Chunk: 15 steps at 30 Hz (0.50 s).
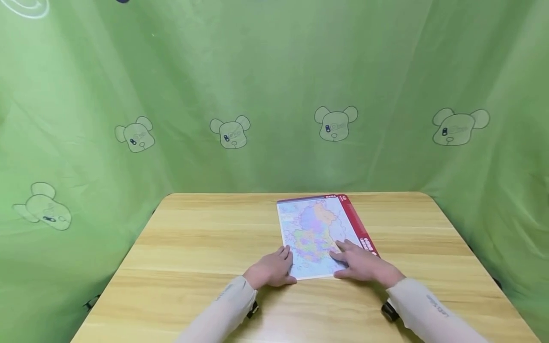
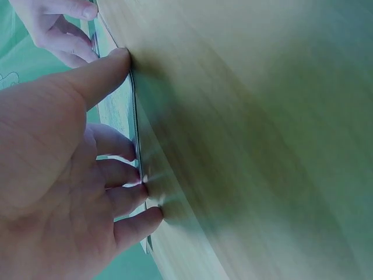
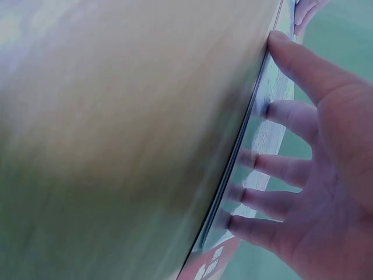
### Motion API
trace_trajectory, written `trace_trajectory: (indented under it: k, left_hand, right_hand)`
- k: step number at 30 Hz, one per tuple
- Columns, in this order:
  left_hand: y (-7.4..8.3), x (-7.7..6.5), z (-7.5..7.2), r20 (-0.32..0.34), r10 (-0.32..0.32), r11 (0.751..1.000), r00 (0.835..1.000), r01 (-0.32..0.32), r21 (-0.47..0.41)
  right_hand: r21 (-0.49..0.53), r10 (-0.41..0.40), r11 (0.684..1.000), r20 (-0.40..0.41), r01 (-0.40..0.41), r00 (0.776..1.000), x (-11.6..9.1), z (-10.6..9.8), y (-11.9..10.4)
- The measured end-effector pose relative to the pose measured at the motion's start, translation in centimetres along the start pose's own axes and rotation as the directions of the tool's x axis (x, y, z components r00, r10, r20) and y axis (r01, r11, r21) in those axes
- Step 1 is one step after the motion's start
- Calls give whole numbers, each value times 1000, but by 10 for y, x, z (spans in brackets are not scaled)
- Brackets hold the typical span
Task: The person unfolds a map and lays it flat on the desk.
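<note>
A flat map (image 1: pixel 310 228) with pastel regions and a red band along its right side lies aslant on the wooden table. At its near left corner, my left hand (image 1: pixel 273 267) touches the left edge with spread fingers. The left wrist view shows the thumb of that hand (image 2: pixel 52 175) at the map's edge and the other fingertips along its side. My right hand (image 1: pixel 362 263) rests on the near right part of the map. In the right wrist view, the fingertips of that hand (image 3: pixel 326 175) press on its glossy surface, fingers spread.
The wooden table (image 1: pixel 193 238) extends around the map on all sides. Behind it and at both sides hangs a green curtain (image 1: pixel 279 71) printed with bear heads. Dark devices, one a black object (image 1: pixel 389 312), sit under both wrists.
</note>
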<state>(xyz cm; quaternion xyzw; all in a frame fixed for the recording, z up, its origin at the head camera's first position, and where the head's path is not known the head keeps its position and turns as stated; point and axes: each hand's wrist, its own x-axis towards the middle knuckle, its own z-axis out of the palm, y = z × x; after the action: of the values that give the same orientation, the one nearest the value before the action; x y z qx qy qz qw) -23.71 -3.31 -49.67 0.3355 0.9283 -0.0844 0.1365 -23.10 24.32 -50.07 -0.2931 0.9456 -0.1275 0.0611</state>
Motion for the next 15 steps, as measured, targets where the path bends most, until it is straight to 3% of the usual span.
trace_trajectory:
  k: [5,15]
  left_hand:
    - [-6,-5,1,2,13,1000,1000,-13,-1]
    - [-16,-10,4,8,-21,999,1000,21,-34]
  right_hand:
    - [-6,11,1000,0,-11,1000,4,6,-5]
    - [-5,19,1000,26,-19,999,16,4,-18]
